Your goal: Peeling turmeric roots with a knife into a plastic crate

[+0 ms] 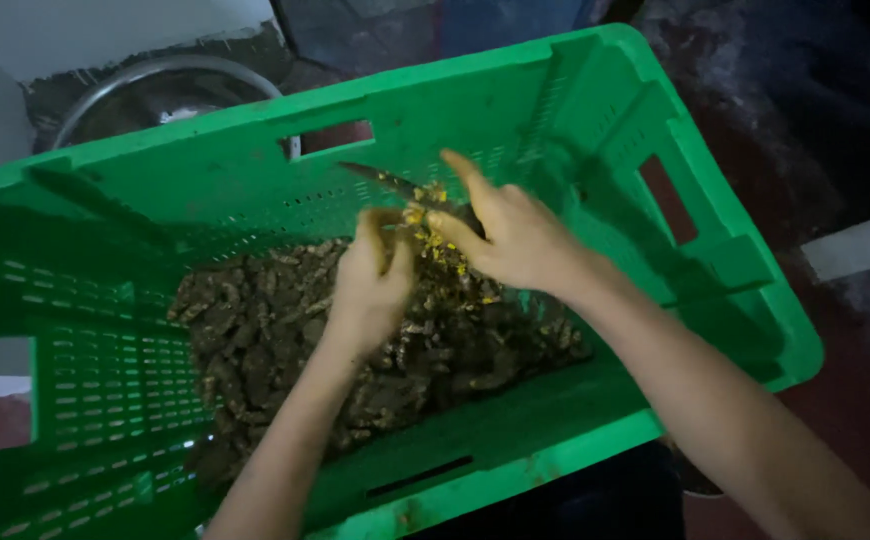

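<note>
Fingers (387, 232) of the left hand (370, 285) curl together around a small brownish root piece (413, 215) with yellow flesh showing, held above the heap. Below lies a pile of dark, muddy roots (355, 350) covering the floor of a green plastic crate (105, 400) with slotted walls. Just to the right, the right hand (520, 240) is clamped on a knife (385, 180), its thumb pressing toward the root piece and the blade pointing left across it. Yellow peel scraps (445, 250) sit between the two hands. Behind the crate's far-left wall stands a metal bowl (155, 90).
</note>
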